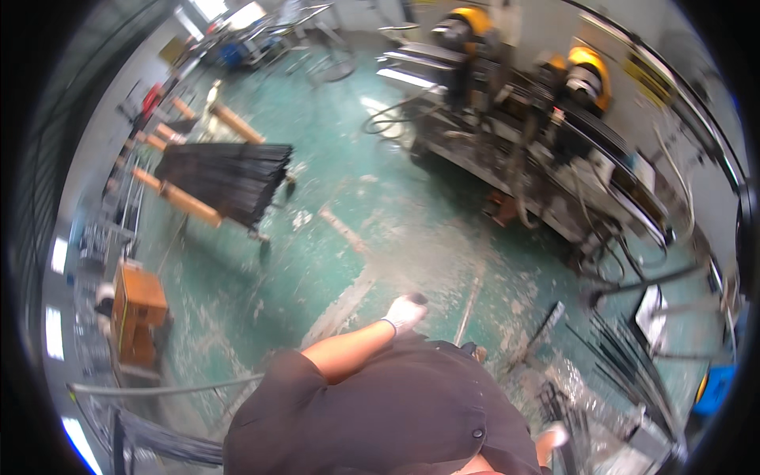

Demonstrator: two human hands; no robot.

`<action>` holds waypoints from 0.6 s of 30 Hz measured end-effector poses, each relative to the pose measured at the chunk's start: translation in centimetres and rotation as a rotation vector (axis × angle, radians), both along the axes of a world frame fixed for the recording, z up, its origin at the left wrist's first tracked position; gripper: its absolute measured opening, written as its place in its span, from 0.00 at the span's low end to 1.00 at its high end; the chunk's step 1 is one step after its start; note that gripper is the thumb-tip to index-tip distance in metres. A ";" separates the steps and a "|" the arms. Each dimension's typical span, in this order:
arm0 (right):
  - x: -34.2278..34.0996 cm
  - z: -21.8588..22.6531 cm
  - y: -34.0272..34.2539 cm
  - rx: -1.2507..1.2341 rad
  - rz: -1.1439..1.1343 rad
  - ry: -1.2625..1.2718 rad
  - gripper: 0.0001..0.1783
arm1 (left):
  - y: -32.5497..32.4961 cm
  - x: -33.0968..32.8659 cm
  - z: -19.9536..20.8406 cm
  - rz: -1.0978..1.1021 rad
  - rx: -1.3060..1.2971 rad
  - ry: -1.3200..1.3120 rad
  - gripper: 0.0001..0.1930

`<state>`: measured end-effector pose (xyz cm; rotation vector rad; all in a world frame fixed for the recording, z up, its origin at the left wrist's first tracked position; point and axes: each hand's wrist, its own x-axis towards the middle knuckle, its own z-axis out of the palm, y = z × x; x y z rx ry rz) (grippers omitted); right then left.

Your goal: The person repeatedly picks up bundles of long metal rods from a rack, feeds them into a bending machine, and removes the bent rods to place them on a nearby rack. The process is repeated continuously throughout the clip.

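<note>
My left hand (406, 311), in a white glove with a dark patch at its far end, hangs in front of my body above the green floor (443, 265). Motion smears its fingers, and nothing can be made out in it. Low at the right, beside my dark shirt (396, 396), my right hand (556, 434) shows as a small pale blur, also gloved. Its fingers cannot be made out. The nearest things to it are thin dark bars (582, 431) on the floor.
A long machine (514, 150) with yellow-topped units stands far right, hoses trailing. Far left, a rack with orange posts (194, 203) carries dark long profiles (226, 176). An orange-brown cabinet (142, 297) stands left. More dark bars (621, 356) and a blue container (715, 390) are right.
</note>
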<state>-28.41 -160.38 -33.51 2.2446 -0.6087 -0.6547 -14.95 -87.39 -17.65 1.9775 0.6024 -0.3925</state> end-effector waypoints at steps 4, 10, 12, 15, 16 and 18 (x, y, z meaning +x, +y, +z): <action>6.1 -5.2 20.7 0.725 0.014 -0.118 0.25 | 9.2 -2.2 0.0 0.072 0.054 -0.021 0.24; 22.2 -2.0 39.5 1.103 0.159 -0.414 0.23 | 25.1 -8.3 -0.9 0.302 0.172 -0.012 0.24; 26.5 2.2 44.5 1.279 -0.073 -0.622 0.16 | 29.5 -9.8 -1.8 0.409 0.139 0.000 0.23; 32.2 3.9 49.2 1.380 -0.212 -0.660 0.14 | 35.4 -11.1 -6.1 0.410 0.203 -0.055 0.22; 33.7 3.3 50.9 1.360 -0.191 -0.612 0.14 | 36.3 -11.3 -7.0 0.475 0.170 -0.051 0.22; 36.3 2.7 55.2 1.320 -0.164 -0.517 0.15 | 38.2 -11.3 -7.7 0.595 0.108 -0.049 0.22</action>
